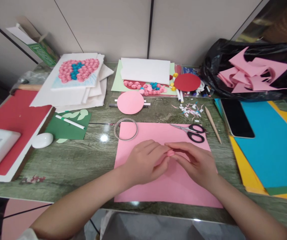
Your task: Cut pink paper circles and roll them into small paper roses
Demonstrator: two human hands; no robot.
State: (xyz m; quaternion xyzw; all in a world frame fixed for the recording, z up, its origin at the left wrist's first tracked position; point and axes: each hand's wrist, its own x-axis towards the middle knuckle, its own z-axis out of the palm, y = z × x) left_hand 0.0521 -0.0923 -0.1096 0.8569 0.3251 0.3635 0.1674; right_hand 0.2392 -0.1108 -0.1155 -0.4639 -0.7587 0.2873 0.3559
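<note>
Over a pink sheet (143, 190), both hands meet at a small rolled piece of pink paper (170, 152). My left hand (147, 161) pinches it from the left, thumb below and fingers above. From the right, my right hand (196, 161) holds it between thumb and forefinger. Black-handled scissors (192, 131) lie on the sheet's upper right part, behind my right hand. A ring of tape (125, 129) rests across the sheet's upper left corner. Beyond it is a pink paper circle (130, 102) on white and dark sticks.
A pointed wooden stick (213, 125), paper scraps (191, 110), and a phone (237, 118) on blue paper (271, 143) lie right. Pink and blue paper roses (148, 88) lie at the back. A black bag (211, 66) holds pink offcuts. Green paper (68, 131) is left.
</note>
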